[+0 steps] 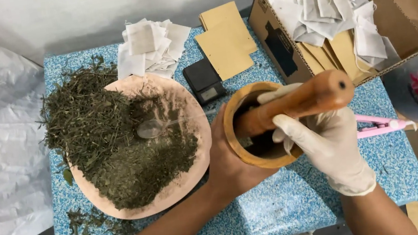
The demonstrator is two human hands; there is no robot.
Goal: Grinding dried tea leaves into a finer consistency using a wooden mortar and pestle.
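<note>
the left hand [229,163] is bare and wraps around the outer wall of a wooden mortar [254,127], fingers curled against its left side, steadying it on the blue speckled table [266,213]. the right hand [327,144], in a white glove, is closed around a wooden pestle [294,103]. the pestle is tilted, its thick end pointing toward 2 o'clock and its working end down inside the mortar bowl (the contents of the bowl are too dark to make out).

at 9 o'clock from the mortar, touching the left wrist area, lies a wide pale tray [195,174] carrying a heap of dried green herbs [109,142]; a metal spoon [158,127] rests on the heap, handle toward the mortar. loose herb scraps lie on the table at the tray's 7 o'clock edge.

at 12 o'clock from the tray sits a pile of white filter bags [150,46]. just beside it are brown paper pouches [225,41], and a small black scale [204,81] sits at 11 o'clock from the mortar. a cardboard box [285,41] at 1 o'clock holds more white bags and pouches. a pink tool [382,125] lies at 3 o'clock, partly hidden behind the right hand.
</note>
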